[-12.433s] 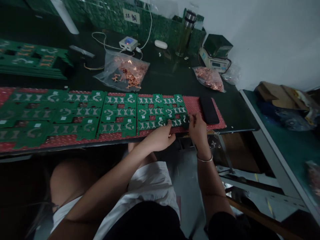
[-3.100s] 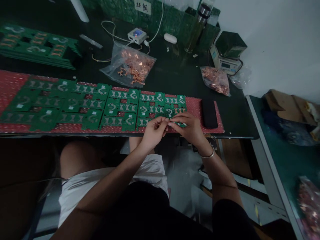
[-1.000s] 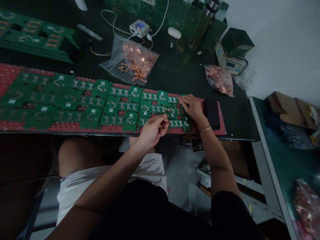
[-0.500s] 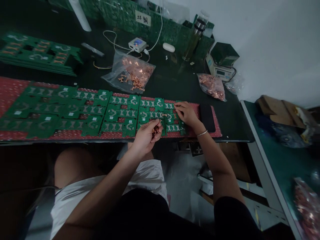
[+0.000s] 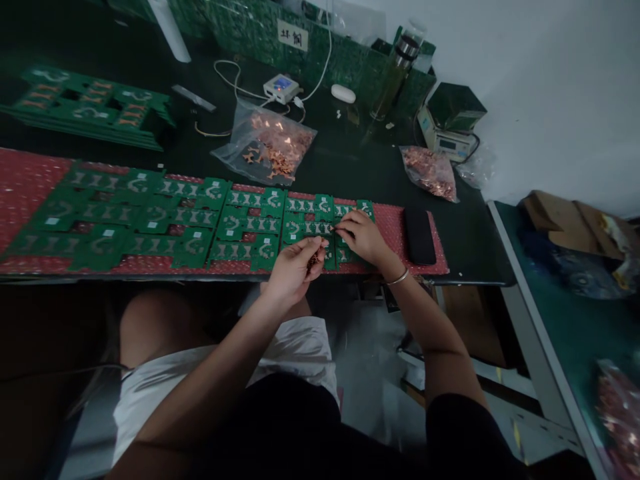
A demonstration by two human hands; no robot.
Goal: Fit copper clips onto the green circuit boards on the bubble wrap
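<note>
My left hand (image 5: 295, 267) is closed around several small copper pieces (image 5: 313, 259), thumb and forefinger pressed together at the front. Just right of it is my right hand (image 5: 364, 239), its thumb and fingertips pinched close to the left fingertips. Whatever lies between the right fingertips is too small to make out. Both hands are over green circuit boards (image 5: 255, 227) laid in a row on red bubble wrap (image 5: 387, 227). The boards beneath my hands are partly covered by them.
Behind the boards lies a clear bag of copper pieces (image 5: 280, 143); another copper-filled bag (image 5: 430, 172) is farther right. A black phone (image 5: 419, 237) rests on the wrap's right end. Stacked boards (image 5: 90, 110) stand back left. A bottle (image 5: 395, 80) and small white device (image 5: 281, 88) are behind.
My right hand has moved left and slightly down from the rightmost board toward my left fingertips. My left hand stays closed on the copper pieces. The whole view has shifted slightly.
</note>
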